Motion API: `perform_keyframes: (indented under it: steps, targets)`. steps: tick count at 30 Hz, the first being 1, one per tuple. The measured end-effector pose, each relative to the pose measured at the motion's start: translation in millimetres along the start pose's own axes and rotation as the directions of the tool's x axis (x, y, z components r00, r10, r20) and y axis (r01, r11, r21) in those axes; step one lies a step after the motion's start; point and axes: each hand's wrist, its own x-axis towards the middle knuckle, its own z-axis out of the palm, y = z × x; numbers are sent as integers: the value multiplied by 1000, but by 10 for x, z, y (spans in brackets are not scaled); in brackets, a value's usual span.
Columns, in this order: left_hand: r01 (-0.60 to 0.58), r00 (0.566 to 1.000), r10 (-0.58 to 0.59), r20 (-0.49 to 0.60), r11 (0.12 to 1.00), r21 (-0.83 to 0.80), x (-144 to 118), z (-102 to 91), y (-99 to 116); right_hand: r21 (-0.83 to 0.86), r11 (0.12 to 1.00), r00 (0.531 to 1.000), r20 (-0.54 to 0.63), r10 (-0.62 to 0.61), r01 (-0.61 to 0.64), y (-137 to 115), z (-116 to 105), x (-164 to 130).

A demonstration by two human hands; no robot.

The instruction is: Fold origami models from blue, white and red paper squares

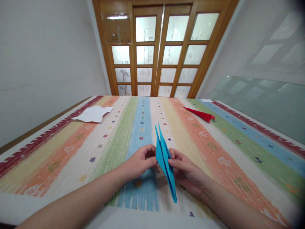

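Note:
A folded blue origami paper (164, 156) is held up over the near middle of the table, tilted, with two thin points at its far end and a narrow tip toward me. My left hand (142, 161) pinches its left edge between thumb and curled fingers. On the opposite edge, my right hand (184, 170) grips it, thumb in front and the other fingers bent behind. A dark slit runs along the paper's length between its folded layers. Some fingertips are hidden behind the paper.
A striped, patterned tablecloth (114, 140) covers the table. At the far left lies a white sheet of paper (92, 114); at the far right, a folded red paper (199, 114). Wooden glass-paned doors (159, 74) stand beyond the table, and a glass panel (257, 95) leans at the right wall.

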Motion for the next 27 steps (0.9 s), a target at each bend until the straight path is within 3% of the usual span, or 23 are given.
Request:
perform_keyframes:
  steps: [4, 9, 20, 27]
  targets:
    - [22, 998, -25, -61, 998, -53, 0, 0, 3, 0, 1000, 1000, 10, 10, -10, 8, 15, -5]
    - [-16, 1000, 11, -26, 982, -187, -36, -15, 40, 5, 1000, 1000, -4, 16, -16, -6, 30, -23]
    - [-40, 996, 35, -78, 998, -58, -45, 40, 87, -46, 999, 997, 77, 4, 0, 65, 47, 3]
    - [-6, 998, 5, -67, 1000, -28, -42, 56, 62, -172, 985, 997, 81, 8, 6, 116, 52, 8]
